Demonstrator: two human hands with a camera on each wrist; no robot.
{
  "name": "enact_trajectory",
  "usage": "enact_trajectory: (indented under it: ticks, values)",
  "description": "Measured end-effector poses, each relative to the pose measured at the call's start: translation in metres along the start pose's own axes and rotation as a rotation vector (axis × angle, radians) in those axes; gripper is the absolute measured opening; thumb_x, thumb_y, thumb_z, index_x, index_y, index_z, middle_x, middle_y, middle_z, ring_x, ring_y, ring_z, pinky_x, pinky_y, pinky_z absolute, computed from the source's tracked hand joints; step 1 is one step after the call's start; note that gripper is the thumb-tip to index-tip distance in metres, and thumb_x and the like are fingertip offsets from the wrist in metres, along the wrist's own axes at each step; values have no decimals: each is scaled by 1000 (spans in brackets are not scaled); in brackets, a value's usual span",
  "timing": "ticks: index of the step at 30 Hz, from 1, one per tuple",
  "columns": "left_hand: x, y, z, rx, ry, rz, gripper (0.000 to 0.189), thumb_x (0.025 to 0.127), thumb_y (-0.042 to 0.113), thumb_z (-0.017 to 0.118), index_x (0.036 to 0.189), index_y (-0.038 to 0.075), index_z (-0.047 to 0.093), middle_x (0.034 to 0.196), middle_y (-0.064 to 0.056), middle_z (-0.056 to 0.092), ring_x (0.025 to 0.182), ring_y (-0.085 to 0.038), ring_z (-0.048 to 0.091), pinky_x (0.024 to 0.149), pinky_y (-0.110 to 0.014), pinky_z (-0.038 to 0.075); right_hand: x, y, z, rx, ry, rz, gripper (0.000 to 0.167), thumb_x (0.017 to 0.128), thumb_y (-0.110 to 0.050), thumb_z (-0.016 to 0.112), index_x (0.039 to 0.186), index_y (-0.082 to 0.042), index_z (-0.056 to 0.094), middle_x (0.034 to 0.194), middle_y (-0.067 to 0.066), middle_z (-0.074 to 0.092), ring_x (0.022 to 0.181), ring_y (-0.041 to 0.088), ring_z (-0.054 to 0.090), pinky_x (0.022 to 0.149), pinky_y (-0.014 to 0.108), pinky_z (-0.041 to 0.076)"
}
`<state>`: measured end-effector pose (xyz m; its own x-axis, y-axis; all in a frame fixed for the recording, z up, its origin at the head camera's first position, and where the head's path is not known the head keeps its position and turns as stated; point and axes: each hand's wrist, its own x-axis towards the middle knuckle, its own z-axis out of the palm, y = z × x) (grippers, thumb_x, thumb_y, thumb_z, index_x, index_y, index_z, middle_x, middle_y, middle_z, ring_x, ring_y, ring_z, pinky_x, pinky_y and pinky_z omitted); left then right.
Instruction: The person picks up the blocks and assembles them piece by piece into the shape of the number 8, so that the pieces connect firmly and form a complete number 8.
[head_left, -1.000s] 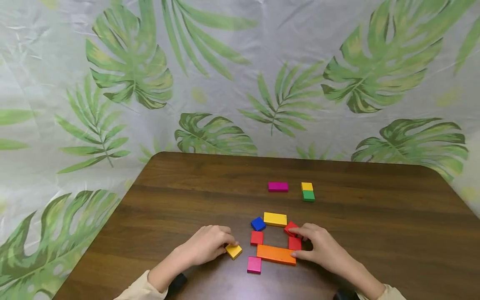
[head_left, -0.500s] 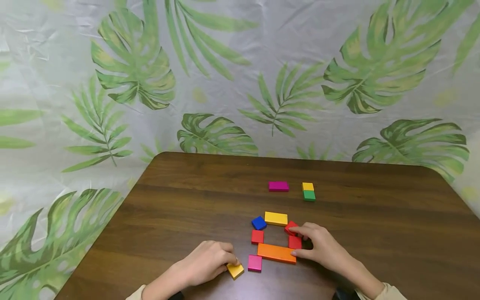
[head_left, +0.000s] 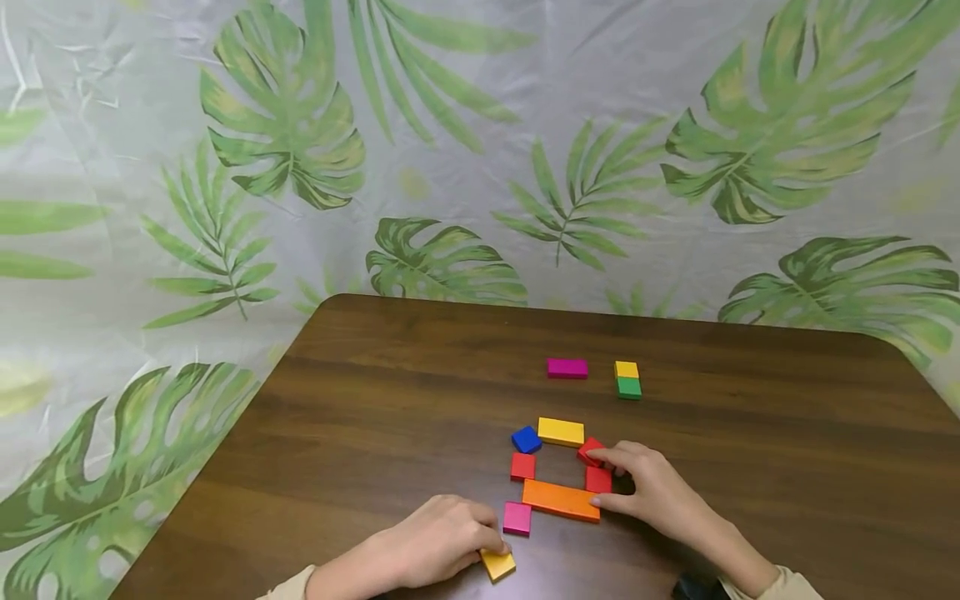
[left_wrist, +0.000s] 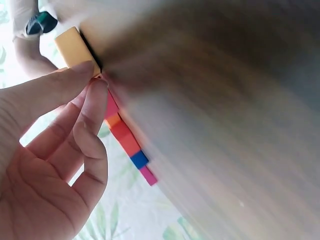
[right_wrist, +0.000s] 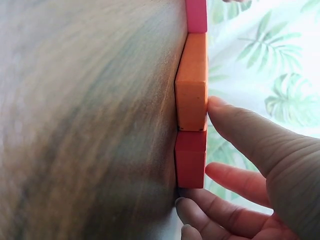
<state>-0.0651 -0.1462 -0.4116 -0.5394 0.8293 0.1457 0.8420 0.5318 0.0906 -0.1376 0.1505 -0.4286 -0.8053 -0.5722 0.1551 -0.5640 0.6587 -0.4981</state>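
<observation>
My left hand [head_left: 448, 540] pinches a small yellow block [head_left: 498, 565] between thumb and fingertips, just in front of a pink square block [head_left: 517, 518]. In the left wrist view the yellow block [left_wrist: 75, 47] is tilted at the fingertips. With its thumb my right hand [head_left: 654, 487] touches the right end of a long orange block [head_left: 561, 500]. Its fingertips rest on the tilted red block [head_left: 590, 451], beyond another red block [head_left: 597, 479]. A third red block [head_left: 522, 467], a turned blue block [head_left: 527, 440] and a yellow oblong block [head_left: 561, 431] complete the ring.
Farther back on the brown wooden table [head_left: 420, 350] lie a magenta oblong block [head_left: 567, 368] and a small yellow block [head_left: 626, 369] touching a green block [head_left: 629, 388]. Behind the table hangs a leaf-printed cloth [head_left: 450, 167].
My left hand has carried the yellow block toward the table's front and to the right, from left of the ring to in front of the pink block. My right hand keeps its place on the blocks.
</observation>
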Motion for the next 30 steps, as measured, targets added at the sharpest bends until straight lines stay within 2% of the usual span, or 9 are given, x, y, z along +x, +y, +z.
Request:
enact_trajectory:
  ticks: [8, 15, 20, 30]
  values:
    - [12, 2, 1, 58, 30, 37, 14, 88, 21, 64, 94, 28, 73, 80, 13, 61, 67, 4, 51, 60, -10, 37, 4, 0, -5, -21, -14, 34, 49, 71, -33, 79, 113, -9, 67, 82, -9, 54, 74, 3, 45, 62, 16, 42]
    - [20, -3, -3, 108, 47, 52, 15, 85, 17, 67, 92, 29, 72, 76, 13, 58, 63, 2, 47, 58, -11, 35, 6, 1, -8, -45, 0, 41, 49, 72, -33, 78, 113, -9, 66, 85, -8, 56, 75, 4, 46, 63, 17, 43]
    - [20, -2, -1, 115, 55, 60, 15, 84, 17, 68, 92, 29, 73, 78, 12, 59, 65, 2, 49, 59, -11, 35, 6, 1, -9, -42, -16, 42, 50, 73, -35, 77, 114, -9, 66, 85, -8, 56, 75, 3, 45, 63, 17, 43]
    - [15, 4, 1, 96, 53, 51, 14, 86, 20, 66, 93, 29, 73, 76, 13, 58, 64, 3, 48, 58, -9, 29, 1, 1, -1, -14, -30, 42, 49, 73, -39, 76, 113, -11, 66, 85, -10, 55, 75, 2, 45, 64, 17, 43]
